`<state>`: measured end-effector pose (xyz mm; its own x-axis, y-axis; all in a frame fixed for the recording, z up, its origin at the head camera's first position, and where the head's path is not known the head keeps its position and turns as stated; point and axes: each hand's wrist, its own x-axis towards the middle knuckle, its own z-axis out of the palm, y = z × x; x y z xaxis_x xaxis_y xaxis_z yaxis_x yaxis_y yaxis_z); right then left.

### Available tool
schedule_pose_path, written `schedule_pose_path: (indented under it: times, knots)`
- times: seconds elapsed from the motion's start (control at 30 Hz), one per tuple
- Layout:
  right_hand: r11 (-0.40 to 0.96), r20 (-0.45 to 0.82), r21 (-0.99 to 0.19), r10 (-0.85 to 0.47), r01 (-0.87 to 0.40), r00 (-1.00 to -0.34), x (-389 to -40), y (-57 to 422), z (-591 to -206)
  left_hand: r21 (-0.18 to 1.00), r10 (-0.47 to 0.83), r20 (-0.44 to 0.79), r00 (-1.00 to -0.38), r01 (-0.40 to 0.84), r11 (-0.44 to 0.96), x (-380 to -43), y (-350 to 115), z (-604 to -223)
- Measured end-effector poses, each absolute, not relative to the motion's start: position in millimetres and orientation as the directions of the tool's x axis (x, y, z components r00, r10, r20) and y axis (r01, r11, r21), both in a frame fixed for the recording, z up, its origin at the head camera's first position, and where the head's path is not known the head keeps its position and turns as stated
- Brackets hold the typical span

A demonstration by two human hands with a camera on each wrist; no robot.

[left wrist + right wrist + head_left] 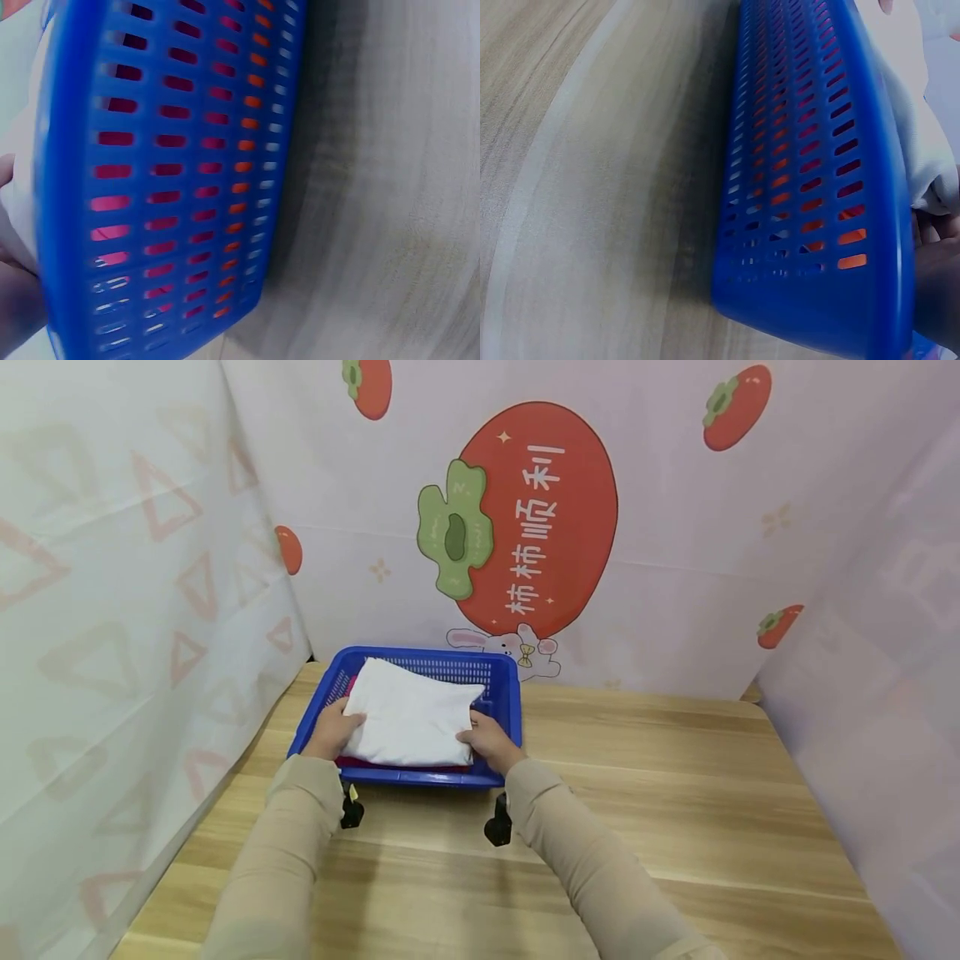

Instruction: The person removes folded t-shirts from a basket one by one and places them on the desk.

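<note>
Wrinkled sleeves — left hand, right hand grip squarish cloth over slotted basket.

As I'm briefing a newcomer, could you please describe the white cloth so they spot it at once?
On the wooden table, back left, is a blue basket. The white cloth is uppermost there, its plain white setting it apart from the red item beneath.

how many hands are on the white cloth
2: the left hand grips the left edge of the white cloth, and the right hand grips its right edge, both at the blue basket.
</note>
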<state>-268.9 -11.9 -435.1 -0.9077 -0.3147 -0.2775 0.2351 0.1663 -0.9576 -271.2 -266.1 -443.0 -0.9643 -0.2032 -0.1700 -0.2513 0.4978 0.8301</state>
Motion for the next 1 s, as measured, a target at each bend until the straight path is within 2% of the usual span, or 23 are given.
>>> schedule_pose_path:
  times: [0.13,0.47,0.7,1.0]
  knots:
    - [0.150,-0.279,-0.959,-0.335,0.241,-0.900,-263,-6,-420,0.841,-0.204,-0.188,-0.961,-0.264,0.471,-271,-266,-440]
    - [0.162,-0.269,-0.960,-0.305,0.228,-0.914,-272,2,-428,0.916,-0.214,-0.212,-0.954,-0.270,0.296,-255,-257,-427]
    - [0.069,-0.253,-0.968,-0.275,0.243,-0.928,-264,13,-428,0.938,-0.237,-0.208,-0.949,-0.262,0.229,-245,-241,-420]
    - [-0.089,-0.179,-0.973,-0.299,0.214,-0.937,-253,32,-420,0.984,-0.258,-0.102,-0.961,-0.136,0.116,-235,-219,-418]
